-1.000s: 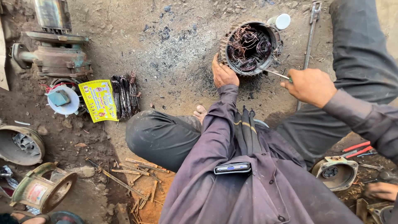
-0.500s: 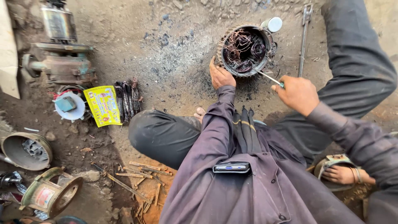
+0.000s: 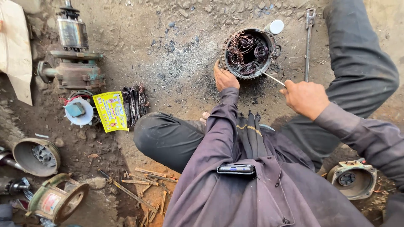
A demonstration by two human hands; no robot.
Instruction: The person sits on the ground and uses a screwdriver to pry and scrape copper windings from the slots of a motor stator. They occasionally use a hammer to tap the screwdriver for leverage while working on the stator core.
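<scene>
Nearest the camera, a dark phone (image 3: 236, 169) sits in the chest pocket. Out past the knee, the left hand (image 3: 224, 78) lies flat, fingers together, pressed against the near rim of the stator (image 3: 248, 52). The right hand (image 3: 305, 98) is closed round a thin metal rod (image 3: 272, 78), whose tip reaches the stator's near right edge. The stator stands on the dirt ground, a round dark metal shell, open end up, packed with tangled, scorched coppery wire; loose strands spill over its rim, grey ash lies left of it. A white cap (image 3: 276, 27) sits just beyond the stator; a long steel tool (image 3: 308, 42) lies right of it. Far left of the stator stands a rotor (image 3: 72, 33).
</scene>
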